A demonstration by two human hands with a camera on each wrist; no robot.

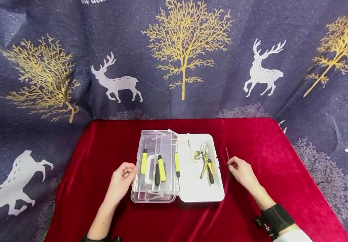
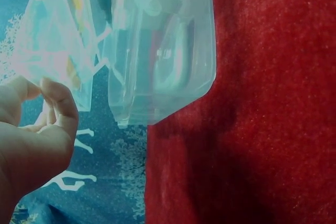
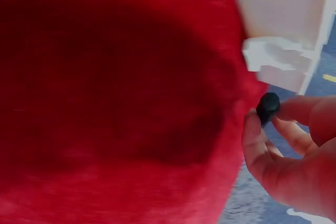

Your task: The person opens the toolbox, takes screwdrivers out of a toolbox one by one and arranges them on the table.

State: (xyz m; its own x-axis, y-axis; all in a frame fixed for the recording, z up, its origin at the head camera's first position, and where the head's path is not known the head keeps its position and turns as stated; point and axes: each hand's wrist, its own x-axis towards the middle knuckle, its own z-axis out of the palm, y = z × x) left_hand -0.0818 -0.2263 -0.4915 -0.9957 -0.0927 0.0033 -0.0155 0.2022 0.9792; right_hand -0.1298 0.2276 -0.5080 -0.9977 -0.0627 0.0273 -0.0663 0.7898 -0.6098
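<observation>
My left hand (image 1: 124,177) pinches the edge of a clear tray (image 2: 50,40) at the left side of the open toolbox. Inside that tray lie several yellow-and-black screwdrivers (image 1: 144,162). Below it is the toolbox's clear lid (image 2: 202,72), laid back on the cloth. Beyond the right side of the white box (image 1: 192,191), my right hand (image 1: 243,170) pinches a screwdriver (image 3: 268,106) by its black handle. Its thin metal shaft (image 1: 227,153) points away from me; the fingers hide part of the handle.
Inside the white box are pliers (image 1: 204,164), a yellow-and-black screwdriver (image 1: 210,172) and L-shaped hex keys (image 1: 184,139). The box stands on a red velvet cloth (image 1: 252,141). Behind hangs a dark blue curtain (image 1: 162,87) with deer and trees.
</observation>
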